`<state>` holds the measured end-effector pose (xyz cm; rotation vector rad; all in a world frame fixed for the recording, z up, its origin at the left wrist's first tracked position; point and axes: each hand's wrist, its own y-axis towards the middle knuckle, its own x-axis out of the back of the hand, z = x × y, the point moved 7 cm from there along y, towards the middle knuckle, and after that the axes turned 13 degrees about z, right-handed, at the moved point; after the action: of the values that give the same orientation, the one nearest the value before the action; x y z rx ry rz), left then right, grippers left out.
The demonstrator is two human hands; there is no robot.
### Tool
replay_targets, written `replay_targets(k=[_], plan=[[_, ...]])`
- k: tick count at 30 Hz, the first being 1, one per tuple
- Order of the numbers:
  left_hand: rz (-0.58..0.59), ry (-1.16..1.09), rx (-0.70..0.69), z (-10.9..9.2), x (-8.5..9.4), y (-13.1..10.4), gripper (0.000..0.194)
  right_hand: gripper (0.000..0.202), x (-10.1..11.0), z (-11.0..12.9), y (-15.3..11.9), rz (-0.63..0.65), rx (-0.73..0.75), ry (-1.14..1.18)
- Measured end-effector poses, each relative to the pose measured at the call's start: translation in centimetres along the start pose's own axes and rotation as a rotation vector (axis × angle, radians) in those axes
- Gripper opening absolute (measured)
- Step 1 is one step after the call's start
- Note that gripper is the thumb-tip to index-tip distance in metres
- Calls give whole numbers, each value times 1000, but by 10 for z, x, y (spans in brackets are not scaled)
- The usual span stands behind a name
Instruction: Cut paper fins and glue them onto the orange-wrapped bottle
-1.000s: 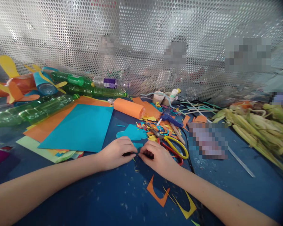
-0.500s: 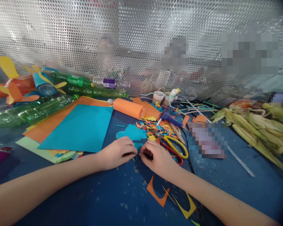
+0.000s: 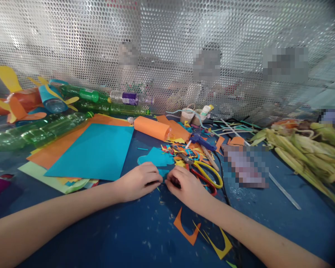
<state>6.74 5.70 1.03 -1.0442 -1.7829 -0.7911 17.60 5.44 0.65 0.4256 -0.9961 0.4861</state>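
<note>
My left hand (image 3: pixel 141 181) and my right hand (image 3: pixel 185 186) rest close together at the middle of the blue table, fingertips nearly touching. Each hand's thumb and fingers are pinched together. Between them shows a small blue paper piece (image 3: pixel 163 173); what exactly the fingertips grip is hidden. Just behind the hands lie blue paper cutouts (image 3: pixel 156 157). Scissors with yellow and red handles (image 3: pixel 208 174) lie beyond my right hand. A large blue sheet (image 3: pixel 96 150) lies beyond my left hand.
An orange-wrapped bottle (image 3: pixel 152 128), paper scraps (image 3: pixel 195 153) and a blue glue gun (image 3: pixel 203 142) lie behind the hands. Green bottles (image 3: pixel 56 130) are at the left, corn husks (image 3: pixel 309 149) at the right. Orange (image 3: pixel 187 230) and yellow offcuts (image 3: pixel 222 245) lie in front. A perforated metal screen (image 3: pixel 162 48) stands behind.
Both hands stay in nearly the same place, with only a very slight shift of the right fingers. Blurred figures behind the screen have moved a little.
</note>
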Motion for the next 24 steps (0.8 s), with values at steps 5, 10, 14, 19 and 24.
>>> replay_targets(k=[5, 10, 14, 19, 24], plan=[[20, 55, -17, -3, -1, 0, 21, 10, -1, 0, -1, 14, -1, -26], [32, 136, -40, -7, -2, 0, 24, 10, -2, 1, -1, 2, 1, -58], [30, 163, -37, -8, -3, 0, 25, 10, -2, 1, -2, -3, 19, -10], [34, 130, -28, -7, -2, 1, 24, 12, -1, 3, -3, 19, 88, 76], [42, 98, -19, -6, -1, 2, 22, 7, 0, 1, -3, 13, 83, 92]])
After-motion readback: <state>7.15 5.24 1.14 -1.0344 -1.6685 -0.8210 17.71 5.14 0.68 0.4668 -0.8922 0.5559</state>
